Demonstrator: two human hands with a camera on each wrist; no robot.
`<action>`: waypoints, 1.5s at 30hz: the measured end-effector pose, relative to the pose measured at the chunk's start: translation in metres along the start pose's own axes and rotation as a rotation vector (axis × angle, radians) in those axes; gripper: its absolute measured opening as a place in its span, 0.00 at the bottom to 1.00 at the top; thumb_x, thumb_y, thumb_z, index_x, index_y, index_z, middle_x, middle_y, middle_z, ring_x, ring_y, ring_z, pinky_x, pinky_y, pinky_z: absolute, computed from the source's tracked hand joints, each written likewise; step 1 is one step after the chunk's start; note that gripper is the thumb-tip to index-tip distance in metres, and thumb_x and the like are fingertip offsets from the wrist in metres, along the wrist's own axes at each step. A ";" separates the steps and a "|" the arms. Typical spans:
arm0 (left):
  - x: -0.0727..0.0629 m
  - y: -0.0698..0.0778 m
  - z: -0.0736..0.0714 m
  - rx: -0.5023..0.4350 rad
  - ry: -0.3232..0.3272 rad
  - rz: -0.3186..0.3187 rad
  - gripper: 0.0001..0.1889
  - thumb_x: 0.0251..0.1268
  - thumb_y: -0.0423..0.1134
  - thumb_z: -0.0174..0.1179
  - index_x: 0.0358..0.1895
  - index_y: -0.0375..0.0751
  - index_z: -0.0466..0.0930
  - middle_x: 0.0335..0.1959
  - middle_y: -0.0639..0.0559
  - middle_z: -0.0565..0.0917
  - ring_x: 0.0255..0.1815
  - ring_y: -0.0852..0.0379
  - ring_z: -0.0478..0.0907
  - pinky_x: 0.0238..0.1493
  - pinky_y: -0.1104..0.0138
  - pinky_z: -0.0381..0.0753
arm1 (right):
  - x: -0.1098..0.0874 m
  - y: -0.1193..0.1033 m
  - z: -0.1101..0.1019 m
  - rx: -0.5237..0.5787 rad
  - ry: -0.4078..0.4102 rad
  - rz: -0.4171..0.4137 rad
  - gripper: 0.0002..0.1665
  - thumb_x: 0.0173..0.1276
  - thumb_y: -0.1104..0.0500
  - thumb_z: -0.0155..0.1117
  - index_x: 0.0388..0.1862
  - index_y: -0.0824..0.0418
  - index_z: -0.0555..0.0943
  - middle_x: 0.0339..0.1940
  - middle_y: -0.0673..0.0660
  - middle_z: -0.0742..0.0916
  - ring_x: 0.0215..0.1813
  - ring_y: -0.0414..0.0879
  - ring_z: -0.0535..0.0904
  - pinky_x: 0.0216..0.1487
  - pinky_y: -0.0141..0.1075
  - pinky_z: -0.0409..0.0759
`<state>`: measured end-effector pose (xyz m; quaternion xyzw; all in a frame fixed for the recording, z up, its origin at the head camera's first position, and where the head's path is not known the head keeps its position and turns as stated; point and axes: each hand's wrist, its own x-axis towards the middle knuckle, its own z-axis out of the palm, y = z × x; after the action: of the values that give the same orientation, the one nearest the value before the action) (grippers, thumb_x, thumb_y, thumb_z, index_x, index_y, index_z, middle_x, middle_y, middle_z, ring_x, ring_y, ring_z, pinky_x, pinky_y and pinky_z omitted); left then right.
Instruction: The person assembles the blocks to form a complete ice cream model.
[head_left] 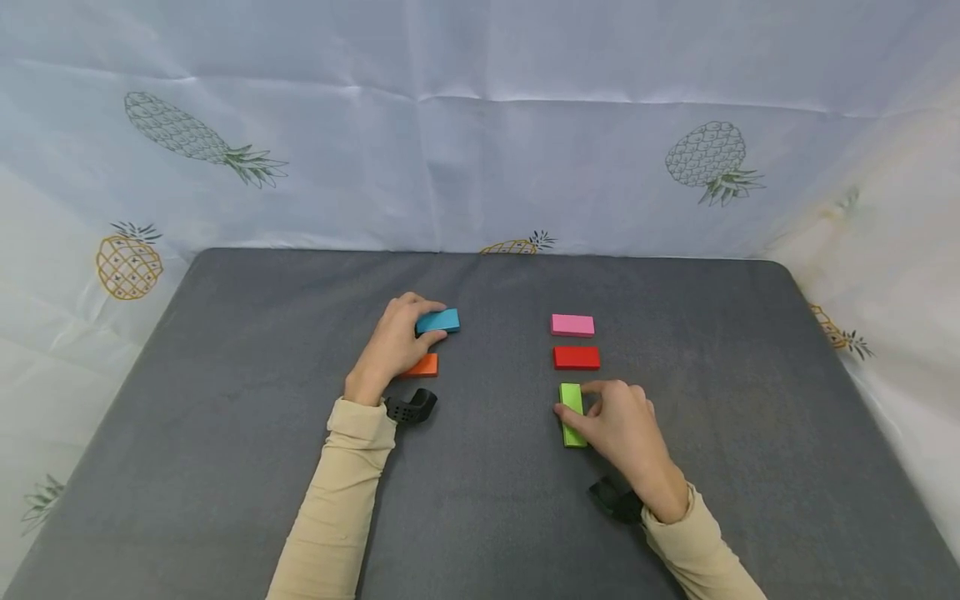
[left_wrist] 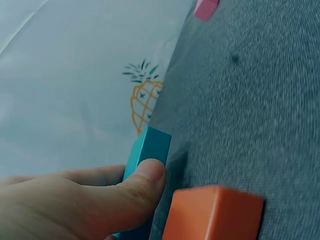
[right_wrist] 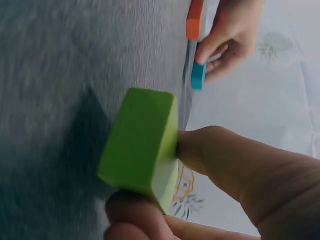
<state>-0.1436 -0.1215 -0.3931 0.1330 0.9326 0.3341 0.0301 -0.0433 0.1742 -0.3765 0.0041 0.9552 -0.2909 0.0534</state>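
Note:
My left hand (head_left: 393, 337) pinches a blue rectangular block (head_left: 444, 320) between thumb and fingers, at the far left of the table's middle. Just nearer than it lies an orange block (head_left: 427, 365), partly hidden by that hand; the left wrist view shows the blue block (left_wrist: 156, 144) close beside the orange block (left_wrist: 215, 215). On the right, my right hand (head_left: 626, 429) grips a light green block (head_left: 571, 400) by its long sides, its length pointing away from me. A shadow falls beside the green block (right_wrist: 137, 135) in the right wrist view; whether it touches the table I cannot tell.
Beyond the green block lie a red block (head_left: 576, 358) and, farther back, a pink block (head_left: 572, 325), both flat and crosswise with a small gap between them. The dark grey cloth-covered table (head_left: 495, 500) ends at a pale curtain (head_left: 480, 167) printed with pineapples.

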 end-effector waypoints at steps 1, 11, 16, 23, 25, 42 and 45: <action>0.000 0.001 0.001 0.002 0.001 0.006 0.22 0.69 0.36 0.67 0.64 0.35 0.81 0.62 0.34 0.79 0.63 0.35 0.73 0.66 0.47 0.74 | 0.000 -0.002 0.001 0.003 0.000 -0.006 0.23 0.59 0.54 0.79 0.47 0.69 0.88 0.10 0.49 0.75 0.13 0.38 0.66 0.16 0.29 0.60; 0.000 0.012 0.005 0.005 -0.011 0.051 0.22 0.67 0.38 0.69 0.62 0.36 0.82 0.60 0.36 0.80 0.60 0.38 0.75 0.62 0.49 0.76 | 0.001 -0.019 0.016 0.013 -0.024 -0.045 0.22 0.58 0.54 0.80 0.47 0.68 0.89 0.08 0.46 0.70 0.11 0.38 0.63 0.17 0.29 0.58; 0.001 0.018 0.010 0.000 -0.028 0.082 0.21 0.66 0.38 0.70 0.61 0.36 0.83 0.57 0.37 0.82 0.58 0.39 0.76 0.60 0.50 0.77 | 0.003 -0.030 0.023 0.018 -0.029 -0.052 0.24 0.57 0.54 0.81 0.48 0.67 0.89 0.07 0.45 0.68 0.11 0.38 0.62 0.17 0.29 0.58; 0.001 0.027 0.018 0.012 -0.048 0.134 0.20 0.65 0.37 0.71 0.59 0.37 0.84 0.54 0.40 0.84 0.55 0.41 0.78 0.59 0.51 0.78 | 0.005 -0.043 0.031 0.021 -0.041 -0.070 0.23 0.58 0.54 0.80 0.48 0.67 0.89 0.08 0.46 0.70 0.11 0.38 0.63 0.17 0.29 0.59; 0.000 0.029 0.020 0.024 -0.061 0.139 0.20 0.65 0.38 0.71 0.59 0.38 0.85 0.54 0.40 0.84 0.55 0.41 0.78 0.59 0.51 0.78 | 0.006 -0.047 0.033 0.020 -0.047 -0.071 0.23 0.59 0.54 0.80 0.49 0.67 0.89 0.08 0.46 0.71 0.12 0.38 0.64 0.18 0.29 0.60; 0.000 0.048 0.037 0.023 -0.158 0.236 0.19 0.64 0.40 0.72 0.57 0.39 0.86 0.50 0.45 0.85 0.50 0.48 0.79 0.56 0.55 0.81 | 0.007 -0.056 0.046 0.017 -0.059 -0.139 0.21 0.60 0.55 0.80 0.47 0.68 0.89 0.08 0.46 0.71 0.12 0.37 0.66 0.19 0.29 0.65; -0.001 0.050 0.039 0.027 -0.162 0.246 0.19 0.64 0.40 0.72 0.56 0.40 0.86 0.49 0.45 0.85 0.48 0.49 0.79 0.56 0.56 0.81 | 0.007 -0.056 0.047 0.019 -0.056 -0.145 0.19 0.60 0.55 0.79 0.45 0.67 0.89 0.07 0.45 0.70 0.12 0.37 0.66 0.20 0.30 0.65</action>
<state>-0.1260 -0.0607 -0.3924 0.2735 0.9081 0.3108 0.0624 -0.0482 0.1016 -0.3845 -0.0727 0.9483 -0.3032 0.0587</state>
